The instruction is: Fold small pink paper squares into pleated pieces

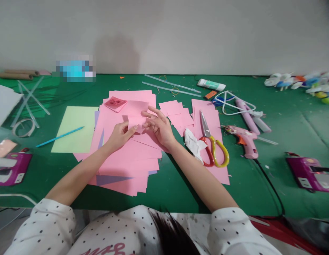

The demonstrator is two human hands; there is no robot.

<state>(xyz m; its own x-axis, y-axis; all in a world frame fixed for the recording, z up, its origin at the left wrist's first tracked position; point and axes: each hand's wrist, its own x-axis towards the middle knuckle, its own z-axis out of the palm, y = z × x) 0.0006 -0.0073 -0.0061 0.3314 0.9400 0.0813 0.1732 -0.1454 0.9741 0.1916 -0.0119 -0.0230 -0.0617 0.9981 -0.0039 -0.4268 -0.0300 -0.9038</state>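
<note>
A small creased piece of pink paper (136, 118) is held up over a stack of pink sheets (119, 164). My left hand (122, 134) pinches its lower left part, thumb in front. Beside its right edge is my right hand (160, 127), fingers apart and slightly bent; some fingertips are close to the paper, and whether they touch it is hard to make out. On the stack just behind lies a folded pink paper piece (115, 104) with several layers. Small pink paper squares (177, 112) are spread to the right of my right hand.
Scissors (206, 129) with red and yellow handles lie on pink paper at right, near a crumpled tissue (193, 143). Further right is a pink glue gun (244, 140) with its cord. A blue pencil (60, 136) rests across pale green paper (74, 118) at left.
</note>
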